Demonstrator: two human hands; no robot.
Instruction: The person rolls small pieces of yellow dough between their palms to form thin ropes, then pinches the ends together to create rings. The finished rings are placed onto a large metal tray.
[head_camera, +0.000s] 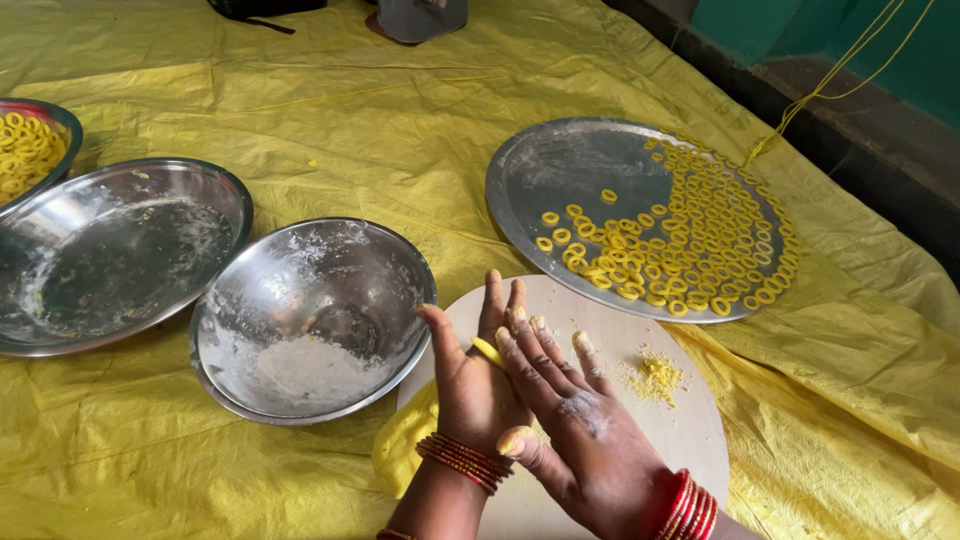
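Between the two palms sits a small piece of yellow dough (488, 351), only its end showing. Both hands are flat and open, fingers straight: the right hand (575, 420) lies across the left hand (478, 380), pressing the dough between them. They hover over a round pale board (690, 425) carrying loose yellow crumbs (655, 376). Beyond it lies a steel plate (560, 170) covered with dough rings (700, 235). Left of the hands rests an empty floury steel bowl (310, 320), then a wider steel basin (110, 250), all on a yellow sheet (350, 110)
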